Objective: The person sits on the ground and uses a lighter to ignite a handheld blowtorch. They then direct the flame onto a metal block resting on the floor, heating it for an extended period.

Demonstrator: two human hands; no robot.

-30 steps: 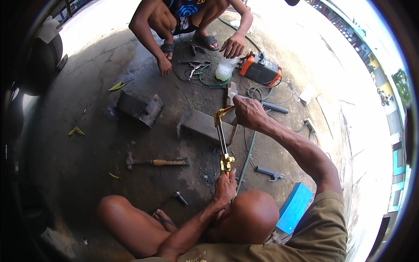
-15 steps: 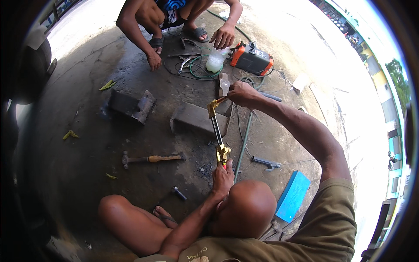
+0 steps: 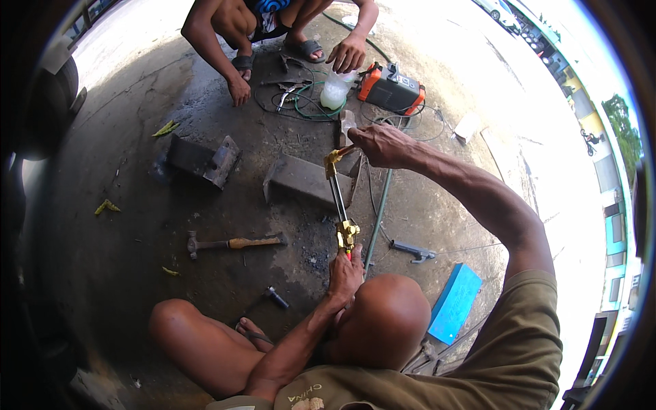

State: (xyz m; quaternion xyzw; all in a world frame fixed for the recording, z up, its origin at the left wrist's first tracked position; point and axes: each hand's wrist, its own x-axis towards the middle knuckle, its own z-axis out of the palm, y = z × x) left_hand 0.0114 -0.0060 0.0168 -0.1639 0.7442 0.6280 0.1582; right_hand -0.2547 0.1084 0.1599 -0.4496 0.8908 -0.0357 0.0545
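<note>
My left hand grips the lower end of a brass and steel cutting torch, which slants up from my knee. The copper tip at its head points right, toward my right hand. That hand's fingers are closed beside the tip, next to an upright metal block; what they pinch is hidden. Beyond the torch's left side lies a dark steel channel piece. No flame shows at the tip.
A claw hammer, a bolt, an electrode holder and a blue box lie around me. Farther off are another steel piece, an orange-black welding machine and a crouching person's hand over a cloudy container.
My right hand has turned slightly, and its fingers have shifted left toward the block and torch tip. My left hand keeps its grip on the torch. The whole view has shifted a little.
</note>
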